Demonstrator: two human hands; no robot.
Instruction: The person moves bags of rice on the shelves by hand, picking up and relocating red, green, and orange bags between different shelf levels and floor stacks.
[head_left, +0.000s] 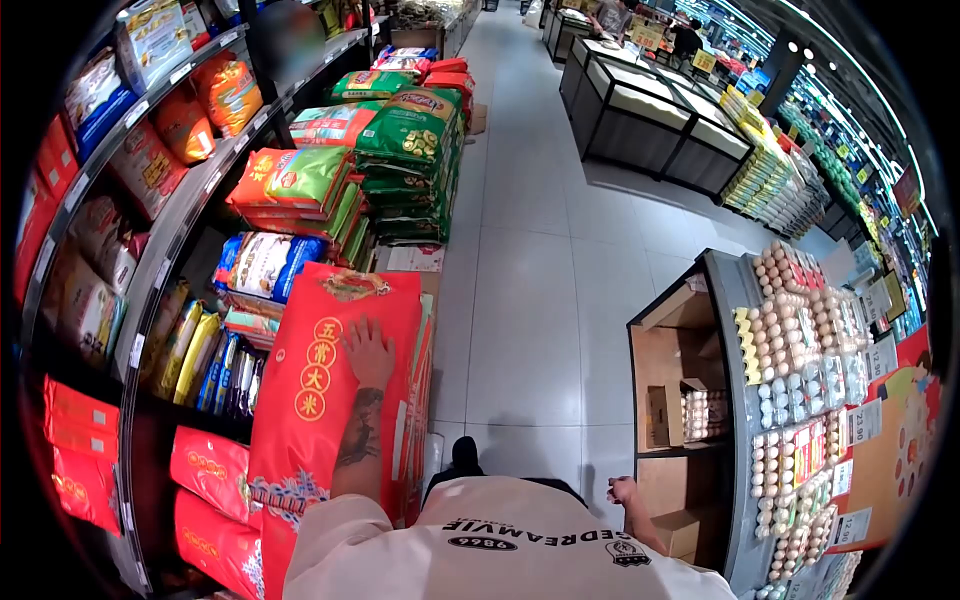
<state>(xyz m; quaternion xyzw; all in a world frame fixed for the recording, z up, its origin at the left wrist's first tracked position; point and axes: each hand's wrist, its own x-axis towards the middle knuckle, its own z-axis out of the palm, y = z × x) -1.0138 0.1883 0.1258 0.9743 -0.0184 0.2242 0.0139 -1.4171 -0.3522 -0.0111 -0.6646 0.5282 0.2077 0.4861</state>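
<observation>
Red rice sack [320, 400]: lower left-centre of the frame, in front of the shelf [150, 260] that curves down the left edge. Yellow round characters run down its face. The long axis runs bottom to top of the frame, with the top end tilted slightly right. More red sacks show at its right edge and below it at lower left.

Left hand [368, 352]: laid flat on the upper face of the sack, palm down, fingers spread and pointing up-frame along the sack's long axis. The grip is wide and closes on nothing. The forearm lies along the sack beneath it.

Right hand [624, 492]: low, right of centre, beside the cardboard boxes [690, 400] under the egg display [800, 350]. It is well apart from the sack, across the floor [530, 280] of the aisle. The fingers look curled, but the view is too small to tell its grip.

Relation: the sack lies directly under the left hand, so the left is much the nearer.

Further out: piled green sacks [410, 140] sit above the red one, toward upper centre-left.
</observation>
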